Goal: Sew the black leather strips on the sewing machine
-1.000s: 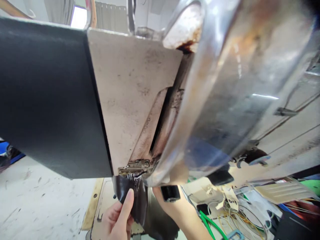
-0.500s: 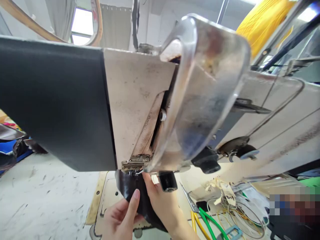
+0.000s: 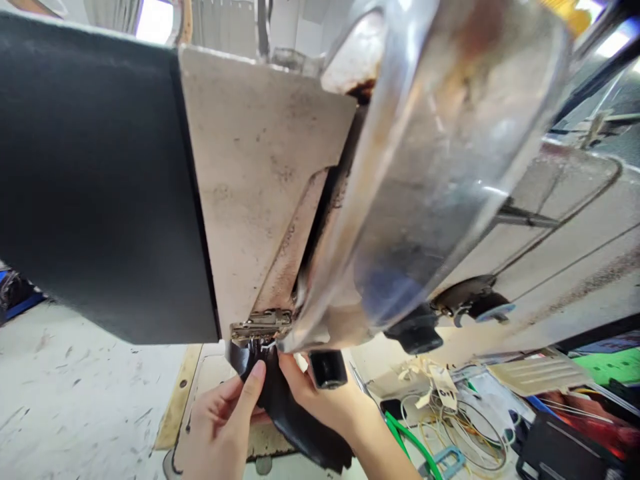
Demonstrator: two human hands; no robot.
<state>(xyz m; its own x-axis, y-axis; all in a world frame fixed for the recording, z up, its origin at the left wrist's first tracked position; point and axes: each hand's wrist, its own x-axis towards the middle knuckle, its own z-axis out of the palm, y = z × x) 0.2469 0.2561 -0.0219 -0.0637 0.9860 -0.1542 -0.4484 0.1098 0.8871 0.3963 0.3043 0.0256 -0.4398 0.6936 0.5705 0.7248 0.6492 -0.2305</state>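
A piece of black leather-like material (image 3: 293,417) lies under the head of an old sewing machine (image 3: 260,180), right below the metal presser foot (image 3: 260,328). My left hand (image 3: 220,420) pinches the left edge of the piece, with the forefinger stretched up toward the foot. My right hand (image 3: 320,397) grips the piece from the right, with its fingertips close to the foot. A clear scratched guard (image 3: 425,173) on the machine hides part of the view.
The machine sits in a pale, scuffed table (image 3: 75,407). At the right lie green-handled snips (image 3: 410,443), paper tags and loose threads (image 3: 450,407), a beige ribbed plate (image 3: 540,373) and green material (image 3: 610,365). A black knob (image 3: 327,369) hangs near my right hand.
The camera has moved closer to the machine and tilted. Both hands stay on the black piece; my right hand now grips it nearer the presser foot than one second ago.
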